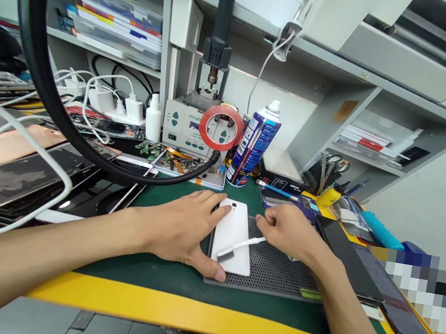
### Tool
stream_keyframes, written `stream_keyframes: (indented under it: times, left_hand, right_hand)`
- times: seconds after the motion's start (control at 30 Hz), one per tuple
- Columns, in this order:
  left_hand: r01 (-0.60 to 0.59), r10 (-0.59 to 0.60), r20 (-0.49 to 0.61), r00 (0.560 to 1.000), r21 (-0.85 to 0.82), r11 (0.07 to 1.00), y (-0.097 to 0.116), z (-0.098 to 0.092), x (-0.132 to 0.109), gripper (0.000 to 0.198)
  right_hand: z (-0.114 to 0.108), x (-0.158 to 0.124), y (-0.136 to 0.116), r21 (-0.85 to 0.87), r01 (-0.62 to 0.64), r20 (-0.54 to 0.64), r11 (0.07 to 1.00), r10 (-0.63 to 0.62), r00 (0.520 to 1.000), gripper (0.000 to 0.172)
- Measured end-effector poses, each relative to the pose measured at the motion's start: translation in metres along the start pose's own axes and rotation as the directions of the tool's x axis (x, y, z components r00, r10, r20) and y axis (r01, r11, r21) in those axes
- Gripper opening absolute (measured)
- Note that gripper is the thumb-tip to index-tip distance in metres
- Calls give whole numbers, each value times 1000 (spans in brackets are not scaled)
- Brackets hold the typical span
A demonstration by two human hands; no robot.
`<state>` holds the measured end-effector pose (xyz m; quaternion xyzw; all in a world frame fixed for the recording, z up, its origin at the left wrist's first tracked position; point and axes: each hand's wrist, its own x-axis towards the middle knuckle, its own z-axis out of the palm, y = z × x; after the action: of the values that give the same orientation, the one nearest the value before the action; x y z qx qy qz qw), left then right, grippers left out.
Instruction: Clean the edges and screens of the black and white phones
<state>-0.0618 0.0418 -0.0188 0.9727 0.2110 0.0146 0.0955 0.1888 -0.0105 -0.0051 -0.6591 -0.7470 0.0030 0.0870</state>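
Observation:
A white phone (234, 226), back side up, lies on a grey perforated mat (273, 276). My left hand (186, 226) braces it along the left edge, fingers by the camera end and thumb at the lower corner. In my right hand (287, 228), closed into a fist, is a white toothbrush (245, 243); the end of its handle is hidden by the hand. Its grey bristles rest on or just above the lower left part of the phone's back.
Behind the phone stand a blue spray can (255, 144), a parts tray (205, 172) and a hot-air station (182, 127) with red tape. A black hose (63, 130) loops across the left. Phone panels (28, 170) are piled left; dark panels (344, 259) lie right.

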Motion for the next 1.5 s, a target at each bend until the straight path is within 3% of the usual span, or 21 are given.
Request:
stream_keyframes:
  times: [0.2,0.4,0.57,0.63,0.77,0.87,0.97,1.1,1.33,1.5]
  left_hand:
    - [4,-4,5,1000,3,1000,0,0,0,120]
    - [0,0,-8,1000,13,1000,0,2,1,120]
    - [6,-6,13,1000,6,1000,1,0,0,119]
    - [14,-14,23,1000,-2,1000,1,-2,0,120]
    - [18,-18,21,1000,-11,1000,2,-3,0,120]
    - [16,-16,25,1000,-15,1000,2,-2,0,120]
    - [13,-13,26,1000,-20,1000,1,-2,-1,120]
    - [9,-9,20,1000,-20,1000,2,-2,-2,119]
    - [-4,4,-12,1000,-16,1000,1,-1,-1,119]
    - [-14,13,-20,1000,-24,1000,-1,1,-1,120]
  right_hand:
    - [1,2,2,-26,-106,-150,994,101,984,48]
    - [4,-1,-4,32,38,-15,999,-38,999,51]
    - [2,2,0,-38,-136,-168,990,128,977,55]
    - [0,2,4,-38,-169,-169,985,160,973,56]
    - [-8,-1,4,70,-133,-48,989,136,989,54]
    - [-18,-7,1,287,-122,156,950,79,985,44]
    - [-29,-13,4,494,-139,369,858,-62,928,32]
    - [-34,-14,15,595,-164,450,787,-157,879,35]
    - [-27,-4,26,482,-259,435,837,28,900,45]
    - [-11,3,35,295,-274,245,915,205,948,56]
